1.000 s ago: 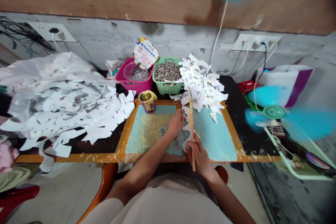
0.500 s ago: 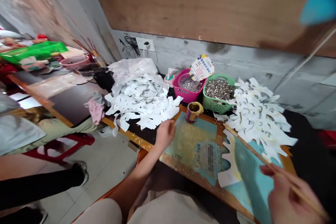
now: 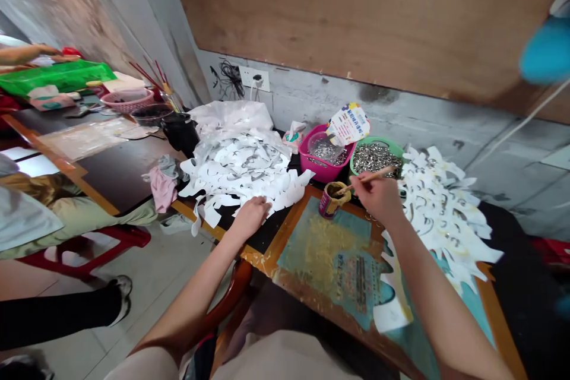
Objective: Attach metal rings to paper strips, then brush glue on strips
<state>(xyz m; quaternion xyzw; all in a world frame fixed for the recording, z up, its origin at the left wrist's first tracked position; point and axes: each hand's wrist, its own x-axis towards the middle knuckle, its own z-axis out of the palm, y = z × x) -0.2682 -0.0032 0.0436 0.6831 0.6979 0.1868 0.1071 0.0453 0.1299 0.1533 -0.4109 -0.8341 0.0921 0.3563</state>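
Observation:
My right hand point(image 3: 378, 193) grips a slim wooden stick point(image 3: 376, 174), its lower end dipping into a small open can point(image 3: 328, 199) with yellowish paste round the rim. Fingers curled, my left hand point(image 3: 253, 215) rests at the front edge of a heap of white cut-out pieces point(image 3: 249, 160); what its fingertips hold, if anything, is hidden. One white scalloped strip point(image 3: 394, 314), yellowish along its right side, lies on the blue-green, paste-stained work surface point(image 3: 312, 243), below my right forearm. To the right, more white cut-outs with metal rings point(image 3: 440, 208) are piled up.
A pink basket point(image 3: 318, 169) with metal bits and a printed card point(image 3: 350, 123) stands behind the can, beside a green basket point(image 3: 378, 154) of metal rings. At left are a black cup point(image 3: 180, 133), a pink cloth point(image 3: 161, 189), another table point(image 3: 111, 172) and people.
My right hand has moved up and left from the front right, carrying the stick from the scalloped strip to the can. My left hand has shifted left along the white heap.

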